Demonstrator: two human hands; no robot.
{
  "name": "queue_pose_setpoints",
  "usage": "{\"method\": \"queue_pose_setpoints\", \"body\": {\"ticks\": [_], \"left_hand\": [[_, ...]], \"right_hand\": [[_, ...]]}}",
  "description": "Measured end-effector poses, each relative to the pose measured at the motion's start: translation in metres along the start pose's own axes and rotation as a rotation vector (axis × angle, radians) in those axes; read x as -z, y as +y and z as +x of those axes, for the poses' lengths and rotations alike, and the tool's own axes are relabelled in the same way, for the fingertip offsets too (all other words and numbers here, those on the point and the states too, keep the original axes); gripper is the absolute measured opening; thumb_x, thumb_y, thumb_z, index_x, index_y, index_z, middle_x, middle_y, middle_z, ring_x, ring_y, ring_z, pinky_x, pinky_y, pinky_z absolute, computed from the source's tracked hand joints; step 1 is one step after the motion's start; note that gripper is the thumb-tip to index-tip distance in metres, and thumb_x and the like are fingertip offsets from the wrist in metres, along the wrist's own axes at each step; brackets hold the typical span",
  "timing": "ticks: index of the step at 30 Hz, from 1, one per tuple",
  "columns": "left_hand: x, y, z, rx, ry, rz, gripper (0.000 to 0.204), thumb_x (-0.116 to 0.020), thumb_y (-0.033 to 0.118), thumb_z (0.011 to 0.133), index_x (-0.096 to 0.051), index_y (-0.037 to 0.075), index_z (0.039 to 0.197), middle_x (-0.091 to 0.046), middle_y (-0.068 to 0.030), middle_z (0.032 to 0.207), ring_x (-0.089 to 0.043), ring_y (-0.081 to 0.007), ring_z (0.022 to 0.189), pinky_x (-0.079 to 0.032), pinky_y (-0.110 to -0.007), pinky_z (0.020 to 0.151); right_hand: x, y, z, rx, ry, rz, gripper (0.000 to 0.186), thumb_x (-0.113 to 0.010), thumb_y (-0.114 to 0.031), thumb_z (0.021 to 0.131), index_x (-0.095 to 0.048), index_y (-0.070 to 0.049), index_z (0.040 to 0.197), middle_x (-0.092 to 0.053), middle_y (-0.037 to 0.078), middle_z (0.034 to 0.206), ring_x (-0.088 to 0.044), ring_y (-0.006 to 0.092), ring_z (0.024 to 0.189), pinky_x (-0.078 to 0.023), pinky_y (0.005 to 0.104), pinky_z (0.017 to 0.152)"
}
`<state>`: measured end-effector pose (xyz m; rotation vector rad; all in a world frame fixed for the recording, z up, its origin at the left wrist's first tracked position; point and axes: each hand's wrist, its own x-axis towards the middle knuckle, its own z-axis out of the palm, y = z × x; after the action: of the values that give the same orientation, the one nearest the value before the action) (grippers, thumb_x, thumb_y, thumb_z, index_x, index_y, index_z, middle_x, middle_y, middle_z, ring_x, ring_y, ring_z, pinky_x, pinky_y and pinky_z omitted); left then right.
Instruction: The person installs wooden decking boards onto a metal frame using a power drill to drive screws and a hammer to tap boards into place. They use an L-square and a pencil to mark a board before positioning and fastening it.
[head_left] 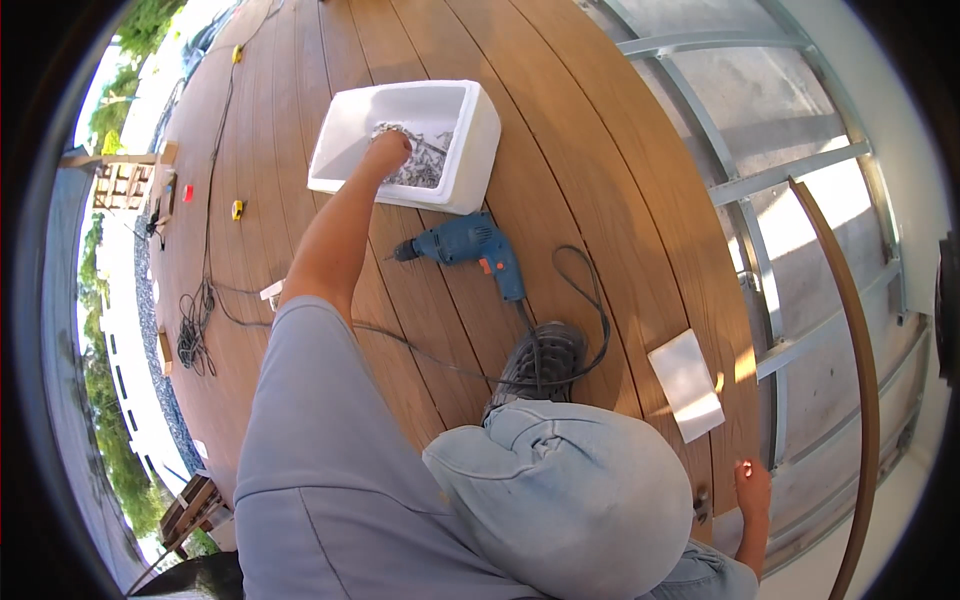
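Note:
My left hand (392, 150) reaches down into a white foam box (482, 150). Its fingers look bunched together among a heap of small grey metal pieces (425, 170); their tips are hidden. Low on the right, beside my bent knee, my right hand (753, 487) is closed near the deck's edge. Small shiny bits show between its fingers, too small to name. A blue corded drill (462, 240) lies on its side just below the box, its chuck toward the left.
The drill's black cord (430, 357) loops around my shoe (548, 355) and runs left to a cable bundle (197, 335). A white packet (687, 385) lies right on the wooden deck (620, 200). Beyond it are metal framing (790, 183) and a curved brown strip (855, 330). A yellow tape measure (238, 210) sits left.

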<state>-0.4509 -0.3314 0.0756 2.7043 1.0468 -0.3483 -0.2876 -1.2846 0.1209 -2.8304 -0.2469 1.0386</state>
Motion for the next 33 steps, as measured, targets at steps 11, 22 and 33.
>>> {"method": "queue_pose_setpoints", "body": {"ticks": [11, 22, 33], "left_hand": [[-0.034, 0.007, 0.060, 0.315, -0.444, -0.484, 0.021, -0.079, 0.010, 0.084, -0.063, -0.002, 0.079, -0.066, -0.0123, 0.065, -0.064, -0.0216, 0.051, -0.052, -0.037, 0.045], [-0.033, 0.043, 0.047, 0.241, -0.403, -0.372, 0.015, -0.063, 0.007, 0.092, -0.066, -0.006, 0.085, -0.067, -0.0135, 0.067, -0.063, -0.0220, 0.051, -0.050, -0.037, 0.046], [-0.033, 0.014, 0.038, 0.073, -0.246, -0.175, 0.028, -0.083, 0.016, 0.080, -0.067, -0.006, 0.083, -0.068, -0.0146, 0.065, -0.070, -0.0224, 0.053, -0.058, -0.036, 0.051]], "right_hand": [[0.037, -0.324, 0.078, 0.963, -0.156, -0.042, 0.022, -0.059, -0.028, 0.098, -0.062, -0.007, 0.091, -0.069, 0.013, 0.083, -0.069, 0.0359, 0.080, -0.055, 0.0470, 0.070], [-0.146, -0.499, 0.071, 0.506, -0.211, 0.345, 0.059, -0.081, -0.043, 0.082, -0.059, 0.003, 0.110, -0.066, 0.024, 0.107, -0.068, 0.0413, 0.097, -0.055, 0.0500, 0.088], [-0.152, -0.536, 0.108, 0.238, -1.004, 1.319, 0.039, -0.080, -0.031, 0.090, -0.069, 0.000, 0.109, -0.070, 0.009, 0.088, -0.067, 0.0161, 0.071, -0.055, 0.0313, 0.063]]}}
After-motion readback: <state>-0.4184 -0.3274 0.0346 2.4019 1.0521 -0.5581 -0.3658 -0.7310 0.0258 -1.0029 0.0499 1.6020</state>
